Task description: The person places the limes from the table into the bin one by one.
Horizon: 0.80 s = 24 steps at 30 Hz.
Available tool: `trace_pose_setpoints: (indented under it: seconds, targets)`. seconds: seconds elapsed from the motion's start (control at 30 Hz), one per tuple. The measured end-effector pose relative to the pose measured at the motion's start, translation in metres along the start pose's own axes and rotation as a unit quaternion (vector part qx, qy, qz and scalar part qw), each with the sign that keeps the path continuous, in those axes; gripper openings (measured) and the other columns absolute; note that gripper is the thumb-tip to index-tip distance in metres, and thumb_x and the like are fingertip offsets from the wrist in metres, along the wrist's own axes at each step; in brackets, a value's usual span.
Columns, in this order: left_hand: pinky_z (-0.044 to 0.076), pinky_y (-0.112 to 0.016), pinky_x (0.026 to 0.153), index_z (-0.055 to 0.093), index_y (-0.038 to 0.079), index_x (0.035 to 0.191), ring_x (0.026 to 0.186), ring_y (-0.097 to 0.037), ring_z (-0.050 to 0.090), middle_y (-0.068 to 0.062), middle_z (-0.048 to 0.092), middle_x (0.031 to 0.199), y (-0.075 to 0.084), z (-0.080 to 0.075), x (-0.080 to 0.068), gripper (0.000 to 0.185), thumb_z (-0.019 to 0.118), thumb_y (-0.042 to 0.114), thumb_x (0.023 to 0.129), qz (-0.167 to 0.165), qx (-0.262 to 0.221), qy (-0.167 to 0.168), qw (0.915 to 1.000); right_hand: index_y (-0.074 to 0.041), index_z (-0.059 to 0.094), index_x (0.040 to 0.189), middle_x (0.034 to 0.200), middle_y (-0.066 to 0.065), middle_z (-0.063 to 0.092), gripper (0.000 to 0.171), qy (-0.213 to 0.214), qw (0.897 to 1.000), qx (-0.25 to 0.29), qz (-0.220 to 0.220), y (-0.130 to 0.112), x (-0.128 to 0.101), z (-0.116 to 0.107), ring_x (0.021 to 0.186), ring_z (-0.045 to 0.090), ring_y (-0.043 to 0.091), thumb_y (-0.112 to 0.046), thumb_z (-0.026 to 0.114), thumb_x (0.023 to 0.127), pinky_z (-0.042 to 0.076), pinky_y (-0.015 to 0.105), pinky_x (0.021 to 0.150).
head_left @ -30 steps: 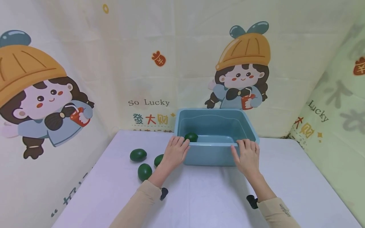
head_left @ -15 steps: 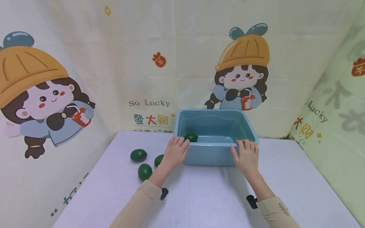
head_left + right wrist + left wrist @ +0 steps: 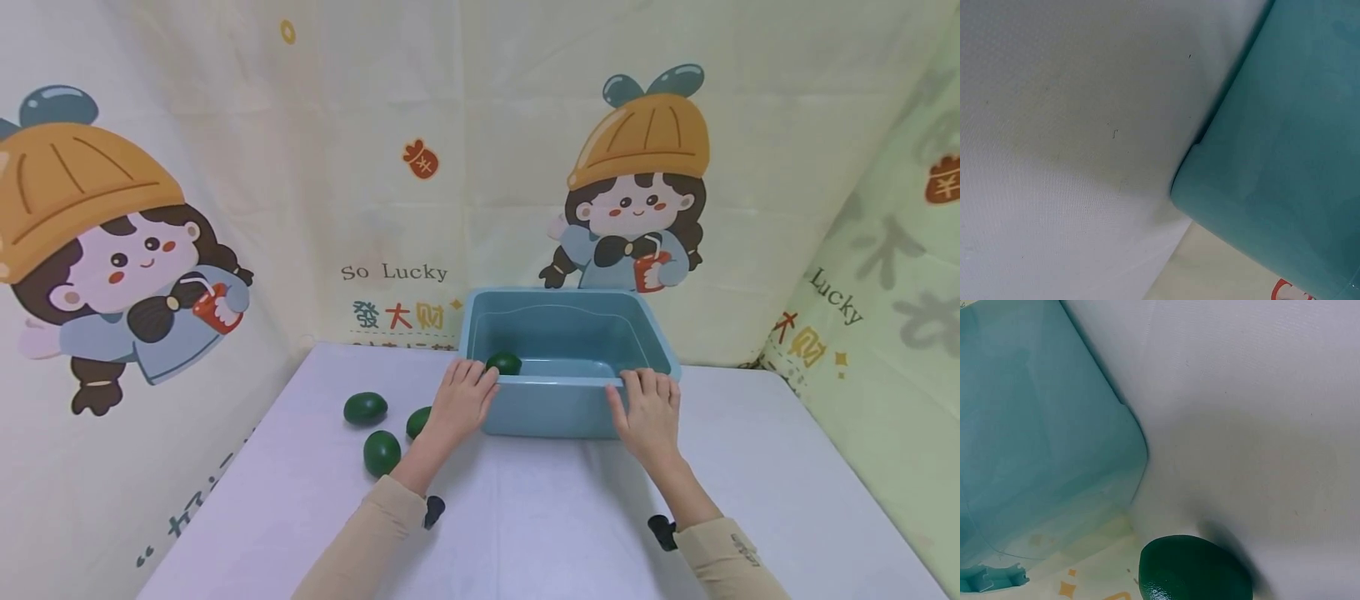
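A blue plastic bin (image 3: 551,408) stands at the back of the table, its front wall facing me. My left hand (image 3: 461,403) grips the left part of its front rim, fingers curled over the edge. Near the right front corner, my right hand (image 3: 648,410) holds the same rim, thumb on the outer side. One dark green avocado (image 3: 504,362) lies inside the bin at the left. On the table left of the bin lie an avocado (image 3: 365,408), a second avocado (image 3: 382,453), and a third avocado (image 3: 417,422) partly behind my left wrist. Neither wrist view shows fingers.
A white cloth covers the table (image 3: 525,517). Printed curtains hang behind (image 3: 510,125) and at both sides. The bin's rear stands close to the back curtain. Black wrist pieces (image 3: 434,512) show at both sleeves.
Both hands keep their hold on the bin rim, and bin and avocados stay in place. Only the head view shifts slightly.
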<state>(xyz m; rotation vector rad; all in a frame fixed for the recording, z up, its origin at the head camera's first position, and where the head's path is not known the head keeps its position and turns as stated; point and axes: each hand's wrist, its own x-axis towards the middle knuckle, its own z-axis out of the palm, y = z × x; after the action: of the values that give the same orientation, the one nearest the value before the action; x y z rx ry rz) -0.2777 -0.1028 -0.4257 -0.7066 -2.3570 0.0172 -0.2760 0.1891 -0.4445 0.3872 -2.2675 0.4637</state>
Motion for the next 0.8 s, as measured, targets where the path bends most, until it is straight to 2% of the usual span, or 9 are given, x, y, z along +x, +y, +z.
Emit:
trace_pose_setpoints:
  seconds: [0.2,0.27,0.4,0.5,0.6,0.8]
  targets:
    - [0.034,-0.035,0.088,0.053,0.009,0.113,0.094,-0.022,0.041,-0.006,0.048,0.097,0.001,-0.002,0.001,0.025,0.043,0.025,0.096,0.002,-0.031,0.019,0.9993,0.001,0.051,0.103,0.1,0.018,0.043,0.066,-0.001,1.0,-0.002,-0.001,0.002,0.0,-0.001,0.095,0.034,0.038,-0.055,0.017,0.095,0.02,0.053,0.09]
    - [0.036,-0.035,0.091,0.055,0.007,0.113,0.095,-0.023,0.044,-0.008,0.051,0.099,0.003,-0.005,0.001,0.025,0.048,0.023,0.095,-0.003,-0.041,0.019,0.999,0.001,0.051,0.104,0.099,0.018,0.043,0.067,-0.004,1.0,-0.004,-0.002,0.002,0.0,-0.001,0.096,0.035,0.037,-0.055,0.016,0.095,0.019,0.053,0.091]
    - [0.03,-0.04,0.103,0.054,0.005,0.119,0.109,-0.025,0.046,-0.011,0.053,0.113,0.007,-0.013,0.0,0.032,0.051,0.023,0.093,-0.029,-0.053,-0.016,0.9981,0.001,0.051,0.105,0.1,0.018,0.043,0.067,-0.013,1.0,-0.008,-0.001,0.002,-0.001,-0.001,0.097,0.034,0.037,-0.055,0.016,0.095,0.019,0.053,0.092]
    - [0.022,-0.041,0.108,0.047,0.006,0.129,0.123,-0.026,0.039,-0.011,0.048,0.128,0.011,-0.019,-0.004,0.041,0.049,0.028,0.094,-0.051,-0.05,-0.058,0.9958,0.001,0.051,0.105,0.1,0.018,0.043,0.065,-0.015,1.0,-0.009,0.001,0.002,-0.001,-0.001,0.098,0.034,0.037,-0.054,0.018,0.095,0.019,0.053,0.092]
    - [0.018,-0.042,0.109,0.039,0.01,0.137,0.13,-0.027,0.031,-0.01,0.04,0.138,0.012,-0.022,-0.01,0.049,0.048,0.031,0.094,-0.067,-0.049,-0.074,0.9937,0.002,0.051,0.105,0.1,0.018,0.043,0.065,-0.012,1.0,-0.01,-0.001,0.002,-0.001,-0.001,0.097,0.035,0.037,-0.053,0.018,0.096,0.019,0.053,0.092]
    - [0.018,-0.046,0.109,0.033,0.012,0.139,0.133,-0.028,0.026,-0.009,0.033,0.143,0.006,-0.025,-0.026,0.054,0.051,0.03,0.092,-0.083,-0.063,-0.046,0.9935,0.002,0.052,0.103,0.098,0.019,0.044,0.068,-0.001,1.0,-0.012,-0.006,0.002,-0.001,0.0,0.096,0.035,0.038,-0.055,0.016,0.095,0.02,0.054,0.091]
